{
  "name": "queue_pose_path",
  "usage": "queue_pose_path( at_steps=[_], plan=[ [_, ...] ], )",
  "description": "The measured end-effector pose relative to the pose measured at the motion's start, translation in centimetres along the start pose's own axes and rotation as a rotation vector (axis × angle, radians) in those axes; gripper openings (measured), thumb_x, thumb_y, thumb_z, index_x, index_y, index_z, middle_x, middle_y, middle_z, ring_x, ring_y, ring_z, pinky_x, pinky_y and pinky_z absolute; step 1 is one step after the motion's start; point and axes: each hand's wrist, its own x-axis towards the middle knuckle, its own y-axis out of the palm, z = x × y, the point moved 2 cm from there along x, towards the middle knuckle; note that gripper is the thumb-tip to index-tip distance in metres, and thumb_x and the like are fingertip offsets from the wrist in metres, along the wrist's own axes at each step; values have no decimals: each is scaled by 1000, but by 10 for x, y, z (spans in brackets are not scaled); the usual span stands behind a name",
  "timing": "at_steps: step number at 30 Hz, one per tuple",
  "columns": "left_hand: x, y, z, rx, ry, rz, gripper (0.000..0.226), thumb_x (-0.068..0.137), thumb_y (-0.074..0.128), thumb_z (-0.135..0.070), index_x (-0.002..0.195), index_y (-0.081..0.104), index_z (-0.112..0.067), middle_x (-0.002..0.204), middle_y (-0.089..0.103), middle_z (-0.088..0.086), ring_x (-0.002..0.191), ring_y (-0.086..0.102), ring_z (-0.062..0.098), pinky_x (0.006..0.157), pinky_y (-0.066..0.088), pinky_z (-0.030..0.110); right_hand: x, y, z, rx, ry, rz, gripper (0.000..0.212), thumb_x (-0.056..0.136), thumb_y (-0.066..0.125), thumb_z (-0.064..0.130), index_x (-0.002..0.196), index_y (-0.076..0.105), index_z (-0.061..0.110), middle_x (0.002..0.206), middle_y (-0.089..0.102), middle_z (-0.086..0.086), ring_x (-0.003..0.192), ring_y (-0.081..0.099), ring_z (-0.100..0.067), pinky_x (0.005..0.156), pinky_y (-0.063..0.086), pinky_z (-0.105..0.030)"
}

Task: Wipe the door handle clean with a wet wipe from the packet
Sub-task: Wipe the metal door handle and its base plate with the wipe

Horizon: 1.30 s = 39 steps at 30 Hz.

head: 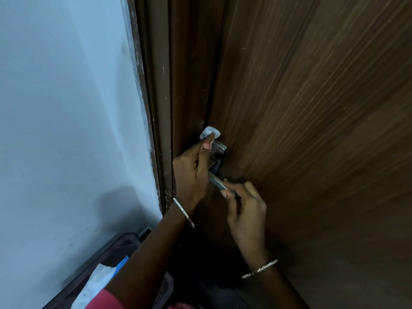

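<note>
Sleeve (104,299): pink, at 6 o'clock, nearest to me, on my left arm.

Packet (98,284): white and blue, at 7 o'clock, lying on a dark rack (107,248) against the wall (66,108). It looks like the source of the wipes, though I cannot read it.

Left hand (191,175): just below centre, a bangle (184,211) at the wrist. Its fingers (206,144) pinch the wipe (209,132).

Wipe: white, bunched, at the 12 o'clock end of the door handle (219,152), pressed on the top edge of its metal plate.

Door handle: steel plate with a lever running towards 5 o'clock, set at the left edge of the brown door (312,130), beside the door frame (160,108).

Right hand (245,210): at 5 o'clock from the handle. Its fingers (236,186) are curled round the free end of the lever, which I judge steadies it.

Step in hand: wiping, at the top of the plate. The lever and lower plate look not yet covered.

Next move calls for: drawing the wipe down the plate and along the lever towards 5 o'clock, with my right hand giving way so its end gets wiped too.
</note>
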Motion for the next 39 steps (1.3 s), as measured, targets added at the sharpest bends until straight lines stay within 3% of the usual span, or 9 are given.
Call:
queue_pose_path(
  at_steps=[4, 6, 13, 19, 22, 25, 29, 32, 39],
  plan=[
    [-9, 4, 15, 69, -10, 8, 30, 102, 43, -25, 119, 68, -20, 83, 71, -5, 70, 61, -5, 62, 42, 10, -1, 0, 0, -2, 9, -2, 20, 93, 63, 17, 112, 70, 18, 102, 61, 7, 93, 61, 0, 80, 43, -1],
    [-25, 5, 31, 28, -134, 14, 38, 101, 40, -37, 106, 72, -18, 74, 69, 2, 66, 62, 9, 60, 46, 24, -1, 1, 0, -1, 5, -7, 22, 94, 62, 18, 114, 70, 19, 103, 61, 7, 94, 61, 0, 80, 48, -8],
    [-55, 7, 61, -283, -521, 15, 49, 103, 37, -39, 105, 74, -7, 107, 75, 9, 109, 67, 21, 103, 45, 52, -2, 3, 0, 8, 13, -18, 23, 95, 59, 20, 116, 69, 17, 102, 61, 6, 93, 62, -2, 78, 51, -12],
    [-23, 6, 19, -403, -346, -12, 52, 101, 28, -44, 114, 70, -17, 108, 73, -10, 108, 65, 7, 93, 47, 26, -1, 2, 0, 21, 5, -18, 23, 94, 60, 19, 115, 70, 17, 103, 62, 6, 95, 63, -1, 81, 52, -15],
    [-14, 5, 10, -318, -260, -20, 47, 99, 32, -43, 106, 72, -20, 95, 74, 3, 93, 69, 15, 81, 51, 38, -2, 3, 0, 22, 14, -21, 21, 94, 61, 18, 113, 70, 18, 103, 62, 6, 96, 62, 0, 81, 51, -12],
    [-23, 5, 21, -248, -238, -18, 40, 102, 32, -37, 112, 70, -27, 100, 75, 4, 98, 69, 14, 85, 54, 41, -2, 3, 0, 10, 7, -29, 20, 95, 61, 17, 112, 70, 17, 102, 62, 6, 94, 61, 1, 79, 46, -5],
    [-39, 7, 36, -222, -411, -31, 40, 101, 32, -44, 99, 72, -39, 86, 72, -9, 88, 68, 6, 86, 53, 40, -2, 4, 0, 8, 24, -23, 22, 95, 58, 22, 113, 69, 18, 103, 61, 7, 93, 61, 0, 78, 51, -11],
    [-45, 10, 46, -307, -537, -35, 45, 97, 34, -50, 87, 73, -32, 92, 75, 3, 93, 70, 14, 96, 50, 50, -2, 5, -1, 14, 22, -25, 22, 95, 59, 21, 114, 69, 17, 102, 60, 6, 93, 62, -2, 77, 54, -16],
    [-24, 8, 23, -390, -473, -69, 52, 99, 33, -50, 112, 74, -20, 112, 74, 0, 112, 66, 13, 104, 47, 47, -3, 5, -1, 15, 18, -40, 22, 95, 61, 18, 114, 70, 17, 101, 59, 8, 91, 62, -1, 75, 55, -18]
  ],
)
